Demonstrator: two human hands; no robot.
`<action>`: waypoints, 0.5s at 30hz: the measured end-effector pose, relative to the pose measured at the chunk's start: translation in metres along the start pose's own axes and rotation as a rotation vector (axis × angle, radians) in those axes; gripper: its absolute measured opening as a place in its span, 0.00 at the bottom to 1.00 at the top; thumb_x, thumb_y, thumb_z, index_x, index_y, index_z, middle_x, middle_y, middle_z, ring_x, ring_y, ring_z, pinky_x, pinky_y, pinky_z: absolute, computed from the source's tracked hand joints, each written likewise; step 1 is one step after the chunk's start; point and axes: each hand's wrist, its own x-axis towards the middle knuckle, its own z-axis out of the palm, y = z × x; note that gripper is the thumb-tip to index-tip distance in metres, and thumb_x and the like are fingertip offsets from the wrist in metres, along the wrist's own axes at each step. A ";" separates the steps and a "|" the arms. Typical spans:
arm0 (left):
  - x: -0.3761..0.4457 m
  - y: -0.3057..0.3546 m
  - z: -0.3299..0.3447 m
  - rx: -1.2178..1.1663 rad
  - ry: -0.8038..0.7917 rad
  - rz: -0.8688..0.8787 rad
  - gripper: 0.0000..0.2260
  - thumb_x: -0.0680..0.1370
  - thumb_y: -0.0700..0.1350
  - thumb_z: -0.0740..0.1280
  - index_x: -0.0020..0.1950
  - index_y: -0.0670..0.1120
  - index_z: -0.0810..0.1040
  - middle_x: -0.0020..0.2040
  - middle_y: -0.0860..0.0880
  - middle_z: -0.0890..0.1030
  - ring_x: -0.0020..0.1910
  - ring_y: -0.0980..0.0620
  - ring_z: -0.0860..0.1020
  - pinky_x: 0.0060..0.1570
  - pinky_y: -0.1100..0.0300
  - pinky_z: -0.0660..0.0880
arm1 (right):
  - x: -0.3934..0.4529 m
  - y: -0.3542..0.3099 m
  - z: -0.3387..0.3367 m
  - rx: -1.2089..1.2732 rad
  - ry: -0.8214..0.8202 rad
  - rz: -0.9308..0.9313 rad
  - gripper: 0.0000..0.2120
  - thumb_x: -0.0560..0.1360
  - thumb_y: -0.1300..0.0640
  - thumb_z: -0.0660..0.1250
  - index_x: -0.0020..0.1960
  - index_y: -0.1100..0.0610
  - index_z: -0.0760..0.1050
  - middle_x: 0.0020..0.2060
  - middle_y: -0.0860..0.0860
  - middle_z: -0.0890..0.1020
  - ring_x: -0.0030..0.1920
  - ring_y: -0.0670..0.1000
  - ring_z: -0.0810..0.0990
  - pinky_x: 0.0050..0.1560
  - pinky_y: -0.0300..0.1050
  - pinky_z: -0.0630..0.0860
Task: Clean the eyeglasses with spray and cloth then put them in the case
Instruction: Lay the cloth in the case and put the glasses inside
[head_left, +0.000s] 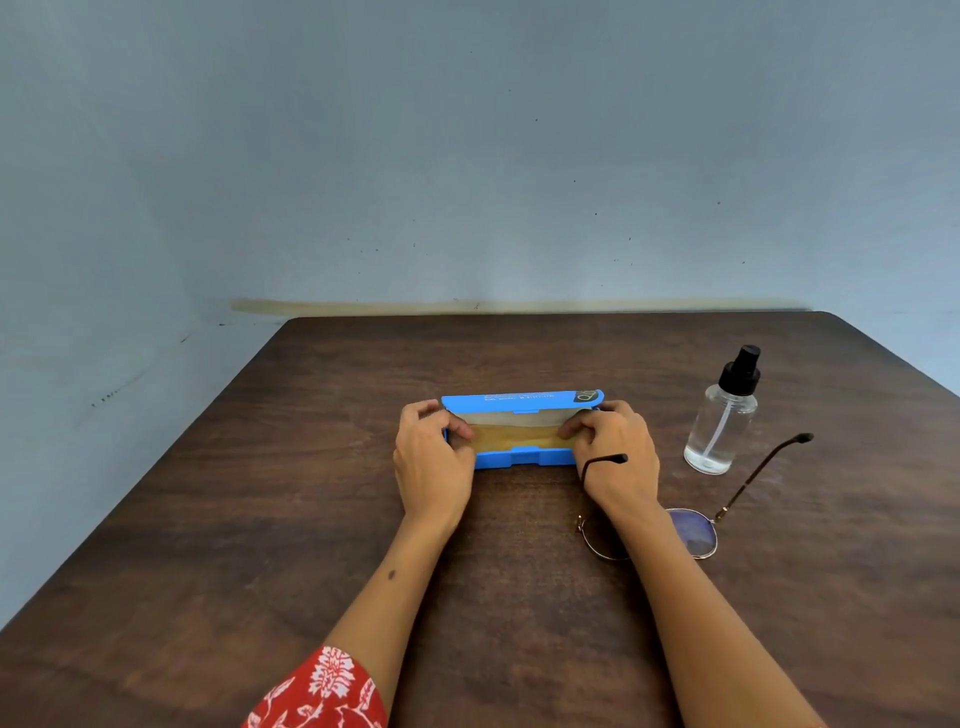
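A blue glasses case (524, 457) lies open in the middle of the brown table (260, 493), its lid standing up at the back. A yellowish cloth (514, 435) lies inside it. My left hand (431, 462) grips the case's left end, fingers on the cloth's left edge. My right hand (613, 457) grips the right end, fingers pinching the cloth there. The round, thin-framed eyeglasses (693, 535) lie unfolded on the table under and to the right of my right forearm, one temple tip showing over my wrist. A clear spray bottle (722, 421) with a black pump stands upright to the right.
The table's far edge meets a blue-grey wall. The table's left edge runs diagonally toward me. A red patterned sleeve (322, 691) shows at the bottom.
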 end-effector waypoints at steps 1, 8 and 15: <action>0.000 -0.001 0.001 0.011 -0.012 0.006 0.08 0.72 0.33 0.66 0.44 0.44 0.82 0.61 0.48 0.74 0.59 0.51 0.74 0.51 0.66 0.66 | 0.000 0.000 0.000 -0.001 -0.002 -0.001 0.12 0.76 0.62 0.61 0.47 0.51 0.82 0.57 0.52 0.74 0.59 0.53 0.71 0.49 0.48 0.74; -0.001 0.003 0.002 0.065 -0.122 0.061 0.13 0.77 0.45 0.61 0.51 0.40 0.81 0.64 0.46 0.72 0.57 0.53 0.74 0.50 0.63 0.68 | 0.002 0.001 -0.003 -0.011 -0.019 -0.007 0.12 0.76 0.63 0.61 0.50 0.53 0.82 0.57 0.53 0.75 0.58 0.54 0.71 0.50 0.46 0.73; -0.002 -0.001 0.003 0.131 -0.208 0.095 0.27 0.69 0.55 0.70 0.62 0.41 0.77 0.69 0.47 0.66 0.68 0.51 0.66 0.63 0.58 0.66 | 0.003 0.001 -0.005 -0.017 -0.015 -0.001 0.13 0.76 0.62 0.60 0.51 0.52 0.82 0.56 0.54 0.76 0.56 0.54 0.74 0.49 0.46 0.71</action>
